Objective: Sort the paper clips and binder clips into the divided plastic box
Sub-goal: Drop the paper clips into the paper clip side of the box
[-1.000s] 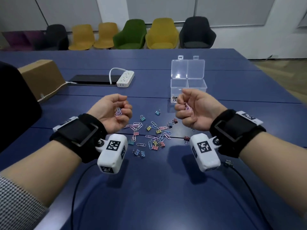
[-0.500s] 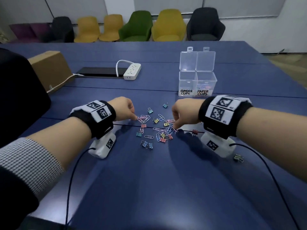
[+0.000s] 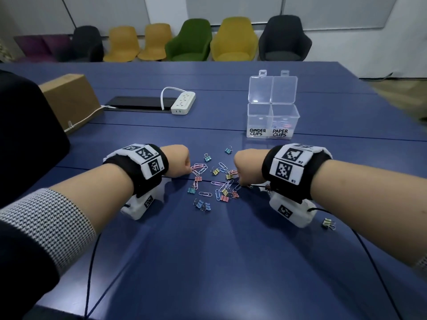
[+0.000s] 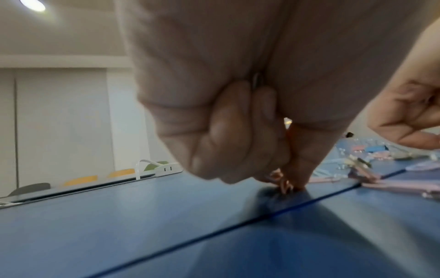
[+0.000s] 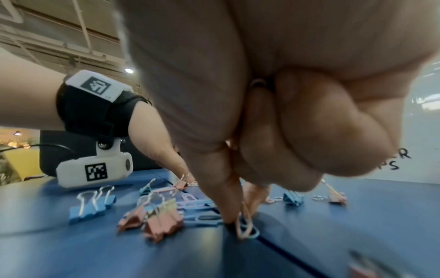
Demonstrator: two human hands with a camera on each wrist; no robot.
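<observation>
A loose pile of pastel paper clips and binder clips [image 3: 217,183] lies on the blue table [image 3: 208,262]. My left hand [image 3: 190,168] is at the pile's left edge, palm down with fingers curled, and pinches a pink paper clip [image 4: 287,185] against the table. My right hand [image 3: 240,182] is at the pile's right edge and pinches a pink paper clip [image 5: 245,227] the same way. A clip end shows inside each fist. The clear divided box [image 3: 272,118] stands open behind the pile, labelled BINDER CLIPS on the left and PAPER CLIPS on the right. Some paper clips [image 3: 280,124] lie in its right compartment.
One binder clip [image 3: 328,224] lies alone, right of my right wrist. A white power strip [image 3: 183,103] and a cardboard box [image 3: 69,100] sit at the back left, and a black object [image 3: 27,135] stands at the left edge. Chairs line the far wall.
A second ago both hands were palm up with paper clips in them. They turned over and dropped to the pile, and their fingertips now pinch clips on the table.
</observation>
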